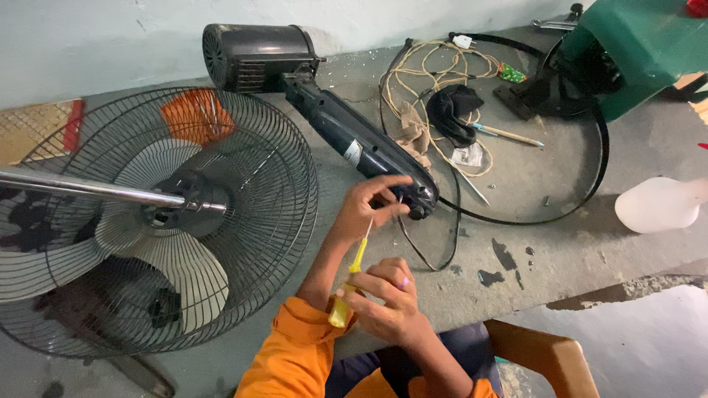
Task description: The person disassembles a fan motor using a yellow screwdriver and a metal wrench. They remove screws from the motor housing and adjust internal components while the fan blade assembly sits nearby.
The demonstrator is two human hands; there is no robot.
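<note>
The fan motor arm (pixel 346 133) lies on the concrete floor (pixel 560 243), already apart from the caged fan head (pixel 158 214). The left hand (pixel 369 206) pinches the arm's lower end, fingers curled on it. The right hand (pixel 387 298) grips a yellow screwdriver (pixel 350 276), tip near that end, so screw work looks unfinished. Tangled cord (pixel 435 81), a black ring (pixel 597 162) and a white bottle (pixel 660 205) lie nearby.

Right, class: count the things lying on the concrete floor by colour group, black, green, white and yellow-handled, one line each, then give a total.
Black: 3, the fan motor body, the ring, the cloth
Green: 1, the machine housing
White: 2, the plastic bottle, the plug
Yellow-handled: 1, the screwdriver in the right hand
Total: 7
</note>
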